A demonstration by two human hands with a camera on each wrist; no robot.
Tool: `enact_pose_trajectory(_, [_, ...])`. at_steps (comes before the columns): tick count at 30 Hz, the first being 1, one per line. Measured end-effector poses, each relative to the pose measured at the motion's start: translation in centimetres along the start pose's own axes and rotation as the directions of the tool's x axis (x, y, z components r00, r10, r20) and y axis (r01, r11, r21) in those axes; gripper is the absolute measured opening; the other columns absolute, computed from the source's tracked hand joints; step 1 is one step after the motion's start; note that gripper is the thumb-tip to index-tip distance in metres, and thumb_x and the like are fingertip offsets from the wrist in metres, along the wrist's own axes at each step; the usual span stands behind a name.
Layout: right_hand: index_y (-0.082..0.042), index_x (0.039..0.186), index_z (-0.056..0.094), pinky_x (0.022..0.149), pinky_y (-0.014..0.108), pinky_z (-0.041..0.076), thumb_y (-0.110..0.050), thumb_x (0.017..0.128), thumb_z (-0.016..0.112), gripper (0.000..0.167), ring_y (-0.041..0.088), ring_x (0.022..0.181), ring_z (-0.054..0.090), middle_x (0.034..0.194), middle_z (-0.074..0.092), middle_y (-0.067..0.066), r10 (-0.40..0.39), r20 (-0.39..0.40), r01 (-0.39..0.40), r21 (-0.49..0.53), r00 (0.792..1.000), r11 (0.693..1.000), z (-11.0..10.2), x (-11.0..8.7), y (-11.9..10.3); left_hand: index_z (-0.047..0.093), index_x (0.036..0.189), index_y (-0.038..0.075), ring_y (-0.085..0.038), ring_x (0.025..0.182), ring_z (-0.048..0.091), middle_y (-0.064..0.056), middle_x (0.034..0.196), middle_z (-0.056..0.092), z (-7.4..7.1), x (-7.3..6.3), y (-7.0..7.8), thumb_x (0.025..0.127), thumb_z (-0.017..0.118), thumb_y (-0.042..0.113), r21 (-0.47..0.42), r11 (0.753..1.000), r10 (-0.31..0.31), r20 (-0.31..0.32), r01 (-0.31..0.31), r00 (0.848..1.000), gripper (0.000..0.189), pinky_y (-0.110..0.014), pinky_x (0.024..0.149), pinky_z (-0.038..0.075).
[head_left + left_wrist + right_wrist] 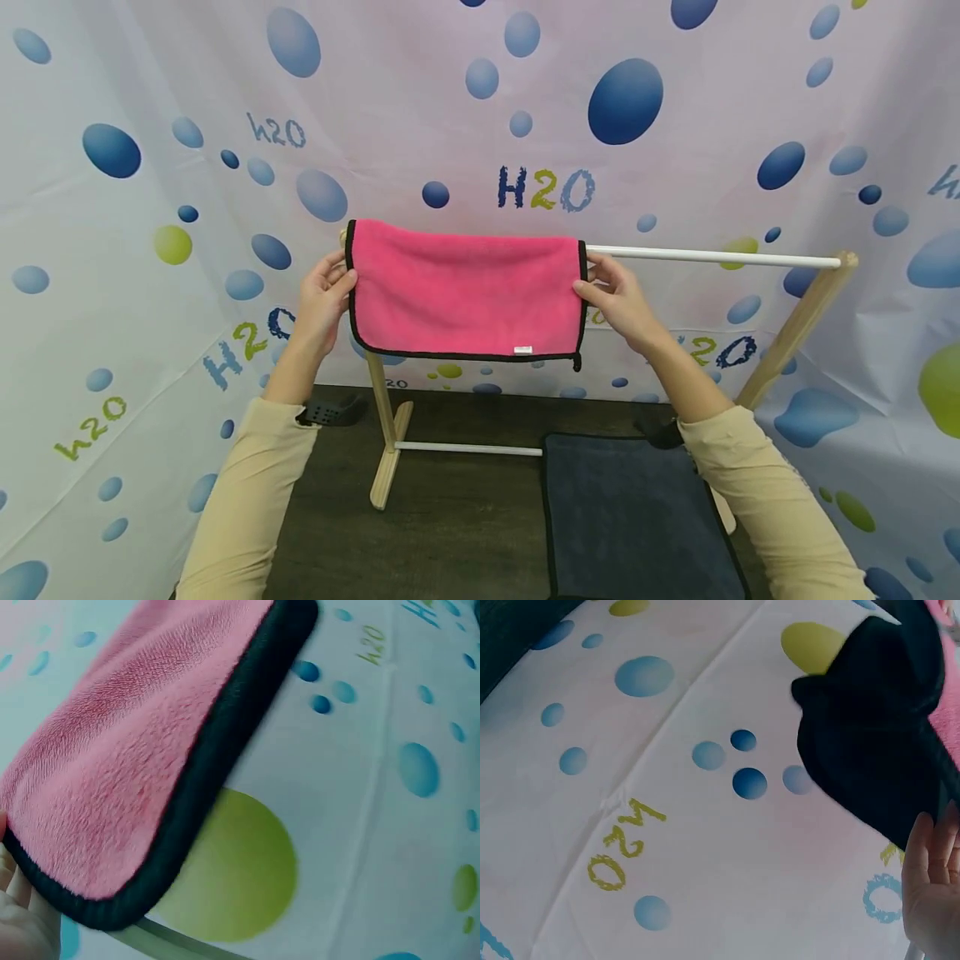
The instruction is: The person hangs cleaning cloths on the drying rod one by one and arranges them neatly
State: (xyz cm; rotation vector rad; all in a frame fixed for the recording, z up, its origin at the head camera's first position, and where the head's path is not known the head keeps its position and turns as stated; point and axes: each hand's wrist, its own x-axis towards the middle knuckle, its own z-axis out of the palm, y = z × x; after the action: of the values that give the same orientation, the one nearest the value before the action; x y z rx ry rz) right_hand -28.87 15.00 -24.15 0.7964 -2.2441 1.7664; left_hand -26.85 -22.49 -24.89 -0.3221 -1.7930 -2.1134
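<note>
A pink towel (465, 292) with black edging hangs across the left part of a white rail (712, 255) and covers that stretch of it. My left hand (321, 302) pinches its left edge, thumb in front and fingers behind. At the opposite edge my right hand (618, 296) grips the cloth the same way. A small white tag shows near the lower right corner. In the left wrist view the plush pink towel (142, 750) fills the upper left, with my left hand (30, 919) at its corner. The right wrist view shows the towel's dark reverse side (877, 735) above my right hand (937, 892).
The rail belongs to a stand with wooden legs (795, 333) and a lower white bar (468, 449). A dark grey cloth (637, 517) lies below, at the right over the dark floor (465, 508). A white curtain (405, 108) with blue and green spots surrounds the stand.
</note>
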Motion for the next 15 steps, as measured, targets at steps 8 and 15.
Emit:
enact_pose_trajectory(8, [0.003,0.134,0.038,0.073,0.017,0.05,-0.007,0.092,0.05,0.044,0.003,0.075,0.061,0.084,0.053,-0.001,0.014,-0.043,-0.013,0.028,0.999,1.0,0.0,1.0,-0.7,0.042,0.134,0.001,-0.009,0.082,0.055,0.0,0.094,0.055,0.8,2.0,2.4,0.094,0.045,0.007,-0.008,0.997,-0.079,-0.039,0.078,0.996,0.04,-0.017,0.067,0.049])
enact_pose_trajectory(15, [0.003,0.133,0.038,0.07,0.015,0.049,-0.005,0.091,0.051,0.045,0.001,0.071,0.061,0.08,0.055,-0.002,0.006,-0.055,-0.009,-0.052,0.998,0.999,0.2,0.3,-0.2,0.04,0.136,0.001,-0.008,0.085,0.055,0.002,0.096,0.054,0.6,1.7,1.6,0.094,0.044,0.006,0.087,0.988,-0.12,-0.077,0.126,0.99,0.042,-0.016,0.067,0.05])
